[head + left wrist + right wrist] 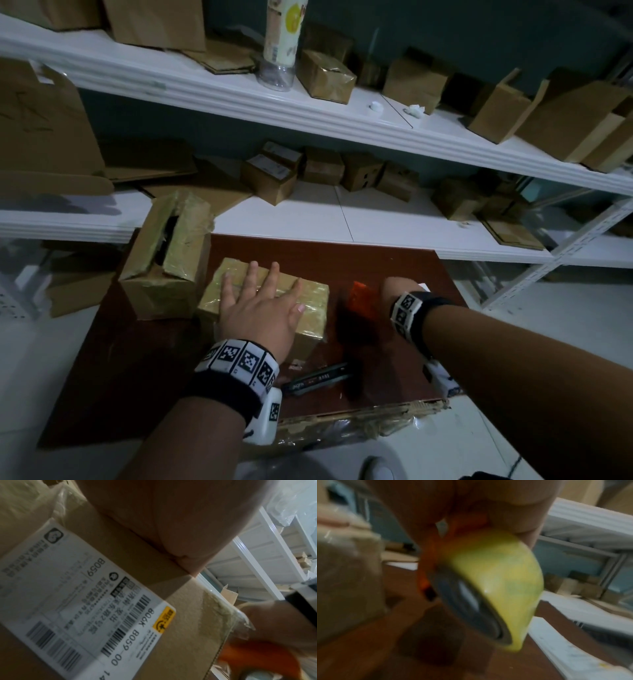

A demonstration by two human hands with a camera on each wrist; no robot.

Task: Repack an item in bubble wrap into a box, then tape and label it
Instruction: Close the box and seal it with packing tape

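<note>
A small cardboard box (310, 299) wrapped in clear tape sits on the brown table (376, 267). My left hand (258, 291) presses flat on its top with fingers spread. The left wrist view shows a white shipping label (82, 595) on the box's side and a strip of clear tape (223, 609) stuck at its edge. Just right of the box, my right hand (397, 291) grips an orange tape dispenser (363, 298); its yellowish tape roll (496, 581) fills the blurred right wrist view.
An opened, taped box (164, 260) stands at the table's left rear. A black pen-like tool (318, 378) lies near the front edge. White shelves (308, 113) behind hold several cardboard boxes and a plastic bottle (282, 41).
</note>
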